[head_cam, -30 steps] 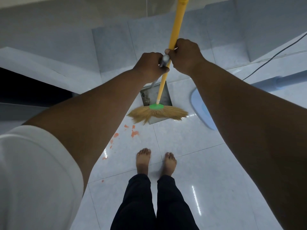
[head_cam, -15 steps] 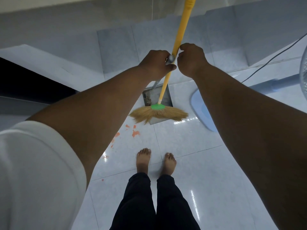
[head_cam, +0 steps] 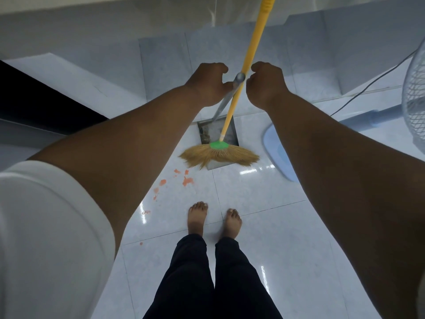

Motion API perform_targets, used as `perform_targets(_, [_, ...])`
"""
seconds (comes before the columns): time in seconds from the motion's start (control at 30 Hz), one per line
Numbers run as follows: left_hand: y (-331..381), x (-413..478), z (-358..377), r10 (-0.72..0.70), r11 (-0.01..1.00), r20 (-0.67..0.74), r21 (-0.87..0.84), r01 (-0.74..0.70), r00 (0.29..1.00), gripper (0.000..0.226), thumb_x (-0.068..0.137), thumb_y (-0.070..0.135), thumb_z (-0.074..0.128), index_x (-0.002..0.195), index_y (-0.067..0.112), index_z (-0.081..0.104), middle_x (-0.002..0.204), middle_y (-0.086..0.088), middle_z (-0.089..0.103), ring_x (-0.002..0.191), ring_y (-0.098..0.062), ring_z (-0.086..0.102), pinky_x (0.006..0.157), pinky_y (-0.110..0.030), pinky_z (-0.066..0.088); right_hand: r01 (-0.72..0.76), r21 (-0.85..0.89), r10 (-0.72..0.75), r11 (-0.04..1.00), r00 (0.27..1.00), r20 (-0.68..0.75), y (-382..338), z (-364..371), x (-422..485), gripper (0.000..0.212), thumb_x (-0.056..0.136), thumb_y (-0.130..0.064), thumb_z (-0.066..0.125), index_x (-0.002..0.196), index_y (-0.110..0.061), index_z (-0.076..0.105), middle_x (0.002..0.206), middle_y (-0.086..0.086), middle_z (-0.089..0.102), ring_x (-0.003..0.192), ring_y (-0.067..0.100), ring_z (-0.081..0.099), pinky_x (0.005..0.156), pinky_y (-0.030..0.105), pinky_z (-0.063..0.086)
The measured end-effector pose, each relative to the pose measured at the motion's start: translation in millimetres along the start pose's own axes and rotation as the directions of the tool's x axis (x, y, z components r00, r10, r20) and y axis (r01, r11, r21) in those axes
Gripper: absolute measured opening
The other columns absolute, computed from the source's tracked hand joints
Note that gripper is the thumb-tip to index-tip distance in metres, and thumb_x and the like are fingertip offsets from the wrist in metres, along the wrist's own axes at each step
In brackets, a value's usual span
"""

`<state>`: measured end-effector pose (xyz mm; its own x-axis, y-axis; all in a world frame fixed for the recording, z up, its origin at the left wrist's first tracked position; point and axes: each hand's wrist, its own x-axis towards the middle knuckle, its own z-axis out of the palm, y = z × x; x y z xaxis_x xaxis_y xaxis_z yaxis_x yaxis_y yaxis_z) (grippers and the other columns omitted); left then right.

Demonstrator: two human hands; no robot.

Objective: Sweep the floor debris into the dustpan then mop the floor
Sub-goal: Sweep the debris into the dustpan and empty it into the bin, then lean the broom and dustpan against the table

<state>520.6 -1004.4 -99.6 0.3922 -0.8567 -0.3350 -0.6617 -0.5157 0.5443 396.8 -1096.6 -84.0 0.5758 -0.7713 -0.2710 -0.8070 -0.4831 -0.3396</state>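
A broom with a yellow handle [head_cam: 251, 46] and straw bristles [head_cam: 219, 155] stands upright on the white tiled floor, its bristles over the front lip of the metal dustpan [head_cam: 217, 132]. The dustpan's grey handle [head_cam: 226, 99] rises beside the broom handle and the two cross between my hands. My left hand [head_cam: 207, 85] is half opened, with only the thumb against the grey handle. My right hand [head_cam: 264, 85] is loosely curled just right of the yellow handle, a small gap between them. Orange debris [head_cam: 187, 180] lies scattered on the tiles in front of the bristles.
My bare feet [head_cam: 215, 221] stand just behind the debris. A standing fan lies to the right, with its blue base [head_cam: 277, 153], pole and wire cage [head_cam: 414, 95], and a black cable [head_cam: 368, 88] crosses the floor. A tiled wall stands behind the dustpan, and a dark opening [head_cam: 34, 104] is at left.
Both hands gripped the two handles a second ago. They have since loosened and drawn apart from them. The broom and dustpan stay in the same place.
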Motion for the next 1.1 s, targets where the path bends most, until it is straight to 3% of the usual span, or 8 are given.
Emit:
perform_targets(0.17, [-3, -34, -30, -0.029, 0.999, -0.04, 0.028, 0.031, 0.999, 0.063, 0.097, 0.05, 0.052, 0.147, 0.013, 0.041, 0.149, -0.008, 0.046, 0.134, -0.027, 0.047, 0.109, -0.033, 0.038, 0.052, 0.009, -0.051, 0.999, 0.995, -0.083, -18, -24, -29, 0.029, 0.099, -0.019, 0.047, 0.123, -0.005, 0.057, 0.12, 0.011, 0.064, 0.108, 0.025, 0.063, 0.09, 0.025, 0.046])
perform_targets(0.33, [-5, -95, -70, -0.087, 0.994, -0.085, 0.054, 0.092, 0.993, 0.069, 0.097, 0.053, 0.049, 0.151, 0.012, 0.035, 0.152, -0.013, 0.041, 0.138, -0.029, 0.042, 0.113, -0.036, 0.035, 0.191, -0.064, -0.198, 0.98, 0.971, -0.137, -43, -57, -66, 0.027, 0.095, -0.01, 0.045, 0.117, -0.001, 0.058, 0.114, 0.019, 0.064, 0.102, 0.033, 0.062, 0.083, 0.031, 0.05])
perform_targets(0.6, [6, -235, -110, -0.244, 0.958, -0.208, 0.101, 0.269, 0.947, 0.078, 0.099, 0.055, 0.043, 0.156, 0.007, 0.019, 0.162, -0.012, 0.021, 0.149, -0.028, 0.02, 0.121, -0.038, 0.02, 0.519, -0.151, -0.531, 0.841, 0.846, -0.045, -93, -98, -152, 0.028, 0.095, -0.019, 0.05, 0.113, 0.002, 0.054, 0.107, 0.023, 0.057, 0.099, 0.038, 0.056, 0.07, 0.033, 0.041])
perform_targets(0.73, [10, -316, -120, -0.329, 0.922, -0.315, 0.097, 0.375, 0.89, 0.076, 0.1, 0.051, 0.042, 0.156, 0.006, 0.016, 0.163, -0.014, 0.012, 0.151, -0.029, 0.007, 0.123, -0.042, 0.012, 0.645, -0.17, -0.656, 0.745, 0.755, -0.005, -121, -106, -199, 0.045, 0.095, -0.024, 0.052, 0.13, 0.004, 0.048, 0.124, 0.025, 0.056, 0.115, 0.041, 0.051, 0.092, 0.043, 0.044])
perform_targets(0.87, [5, -404, -124, -0.429, 0.853, -0.427, 0.098, 0.512, 0.796, 0.077, 0.1, 0.05, 0.042, 0.156, 0.005, 0.014, 0.164, -0.014, 0.01, 0.152, -0.031, 0.003, 0.122, -0.046, 0.013, 0.753, -0.174, -0.752, 0.634, 0.653, 0.086, -155, -100, -250, 0.059, 0.098, -0.027, 0.05, 0.146, 0.004, 0.032, 0.147, 0.024, 0.04, 0.138, 0.038, 0.033, 0.113, 0.043, 0.029])
perform_targets(1.0, [-9, -497, -123, -0.509, 0.773, -0.509, 0.084, 0.629, 0.694, 0.079, 0.101, 0.052, 0.037, 0.156, 0.003, 0.01, 0.164, -0.015, 0.007, 0.152, -0.033, 0.001, 0.123, -0.048, 0.01, 0.836, -0.173, -0.826, 0.521, 0.545, 0.145, -199, -86, -306, 0.065, 0.1, -0.032, 0.047, 0.151, 0.0, 0.022, 0.157, 0.02, 0.025, 0.147, 0.034, 0.017, 0.12, 0.042, 0.015])
perform_targets(1.1, [-24, -565, -117, -0.568, 0.72, -0.56, 0.018, 0.694, 0.603, 0.079, 0.101, 0.053, 0.036, 0.156, 0.003, 0.011, 0.164, -0.015, 0.008, 0.152, -0.033, 0.001, 0.122, -0.048, 0.012, 0.891, -0.169, -0.881, 0.421, 0.446, 0.157, -239, -69, -354, 0.066, 0.099, -0.033, 0.047, 0.151, -0.002, 0.021, 0.159, 0.017, 0.022, 0.148, 0.032, 0.013, 0.121, 0.042, 0.014])
